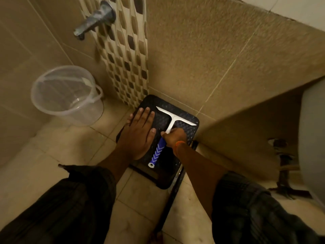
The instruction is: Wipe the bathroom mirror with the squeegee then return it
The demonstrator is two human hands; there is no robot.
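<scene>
The squeegee is lying flat on top of a black plastic stool that is standing in the tiled corner, its white T-shaped blade pointing away beyond the fingers and its blue chevron-patterned grip trailing back toward the wrist. The right hand is curling over the shaft where the white neck is meeting the blue grip, fingers wrapping around it with the thumb tip showing on the near side; whether it is taking hold or letting go is not something this moment is showing. The left hand is lying flat, fingers spread and holding nothing, pressing on the stool top just to the thumb side of the handle, probably steadying the stool.

The tool is looking light and rigid, thin plastic with a narrow blade edge, so it is likely lifting with little effort; the ribbed blue grip is offering the surest hold, while the smooth white neck may be slicker, especially if damp. Gripping further down the blue section would likely be giving better leverage on the mirror.

Both forearms are reaching downward and forward from a bent-over stance, the right wrist wearing an orange band and angling inward. A clear plastic bucket is sitting well off past the left fingertips, under a wall tap
</scene>
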